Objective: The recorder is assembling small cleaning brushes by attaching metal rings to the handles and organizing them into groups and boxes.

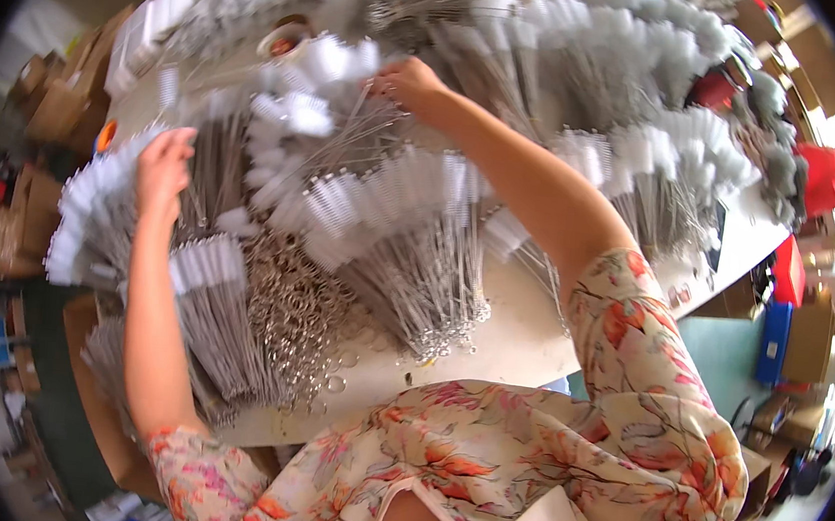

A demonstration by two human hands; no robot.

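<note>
Wire tube brushes with white bristles and thin twisted stems lie in bundles over the table. My left hand is at the left, just above a fanned bundle of white brushes; its fingers look loosely apart and slightly blurred, with nothing visible in them. Farther off, my right hand reaches across the table, its fingers closed at the stems of some white brushes. Between my arms lies a large bundle of brushes, stems toward me. A heap of small metal rings sits beside it.
Dense grey brush piles cover the far side of the table. A roll of tape lies at the back left. Cardboard boxes stand to the left, and an open carton is below the table's left edge.
</note>
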